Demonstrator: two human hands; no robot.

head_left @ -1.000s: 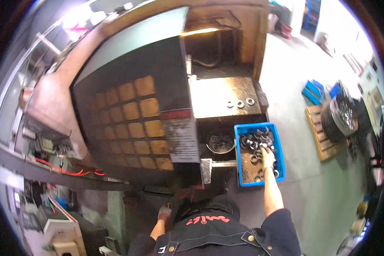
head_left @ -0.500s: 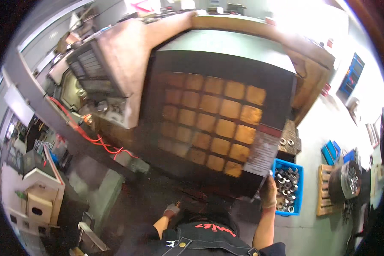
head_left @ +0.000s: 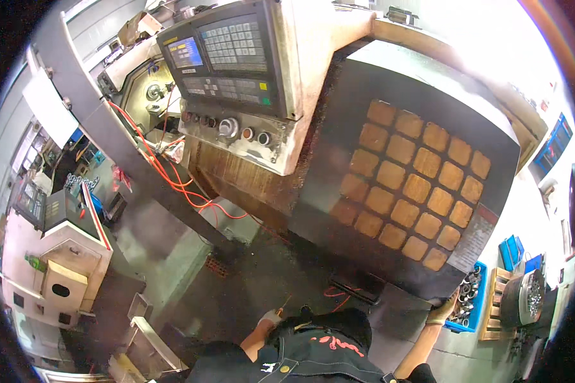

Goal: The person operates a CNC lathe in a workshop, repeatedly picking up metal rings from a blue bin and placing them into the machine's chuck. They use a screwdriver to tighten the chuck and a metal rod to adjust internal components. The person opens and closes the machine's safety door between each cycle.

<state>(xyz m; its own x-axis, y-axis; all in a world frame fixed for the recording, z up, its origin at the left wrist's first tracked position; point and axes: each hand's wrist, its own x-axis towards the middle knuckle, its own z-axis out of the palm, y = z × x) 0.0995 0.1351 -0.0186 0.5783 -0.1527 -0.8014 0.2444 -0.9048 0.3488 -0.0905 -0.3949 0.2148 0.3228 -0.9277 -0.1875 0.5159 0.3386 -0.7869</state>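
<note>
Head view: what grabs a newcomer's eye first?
The big dark machine door with its grid of amber panes, right of centre. Next, the control panel with its lit blue screen, upper left. Low right, the right hand is at the door's lower edge, near a blue bin of metal rings.

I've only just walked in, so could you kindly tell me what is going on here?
The person's right hand is at the lower right corner of a large dark machine door, seemingly on its edge, though the fingers are partly hidden. The left hand, held low near the body, holds a thin tool, too small to identify. A blue bin of metal rings sits just beyond the right hand, and a control panel stands left of the door.
</note>
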